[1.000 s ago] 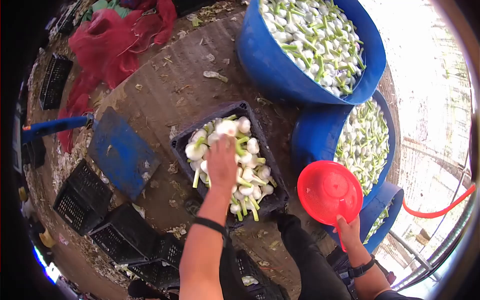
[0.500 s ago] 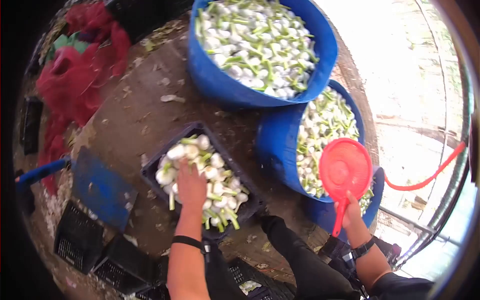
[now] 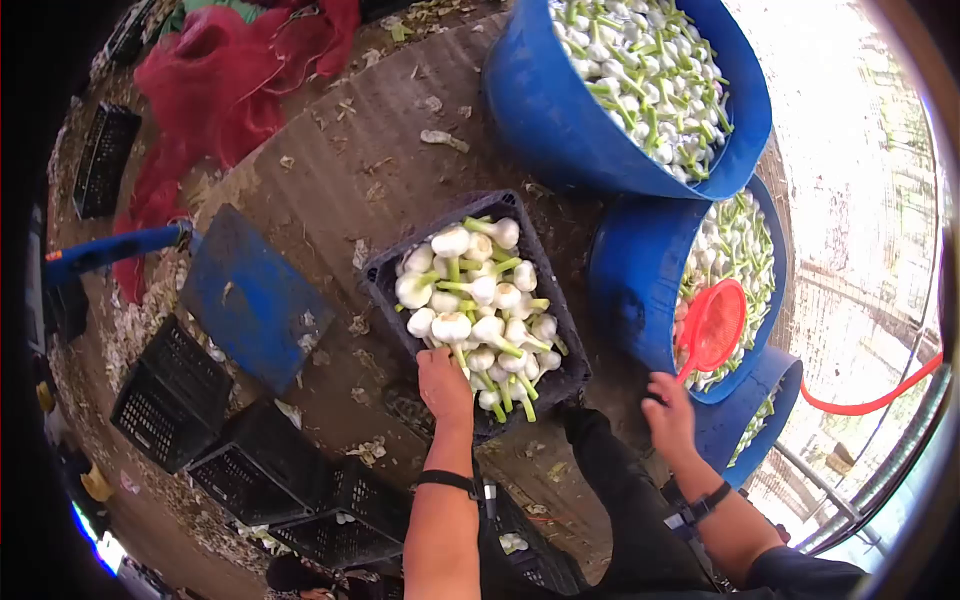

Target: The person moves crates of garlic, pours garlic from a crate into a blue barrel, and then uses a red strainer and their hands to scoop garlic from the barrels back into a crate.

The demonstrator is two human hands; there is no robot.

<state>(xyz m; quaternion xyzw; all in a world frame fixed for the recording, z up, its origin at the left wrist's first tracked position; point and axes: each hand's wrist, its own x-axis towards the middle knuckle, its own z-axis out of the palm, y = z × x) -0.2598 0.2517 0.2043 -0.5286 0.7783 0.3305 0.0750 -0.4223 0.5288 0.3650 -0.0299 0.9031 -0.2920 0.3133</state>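
A dark plastic crate [image 3: 575,345] on the ground holds white garlic bulbs [image 3: 451,327] with green stems. My left hand [image 3: 445,388] is at the crate's near left rim, its fingers bent over the edge beside the bulbs. To the right, my right hand [image 3: 670,415] hovers by the wall of the middle blue tub [image 3: 635,290], fingers loosely curled and apart, holding nothing. The red strainer [image 3: 718,325] rests on the garlic in that tub, its handle pointing down toward my right hand with a small gap between them.
A large blue tub [image 3: 560,120] full of garlic stands at the top, and a third [image 3: 735,410] at lower right. Black crates [image 3: 175,395], a blue board [image 3: 255,300] and red netting [image 3: 225,85] lie left. A red hose [image 3: 875,402] curves at right. My legs are below.
The view has shifted. My left hand has moved off the bulbs to the crate's near rim. My right hand has let go of the strainer, which now lies in the middle tub.
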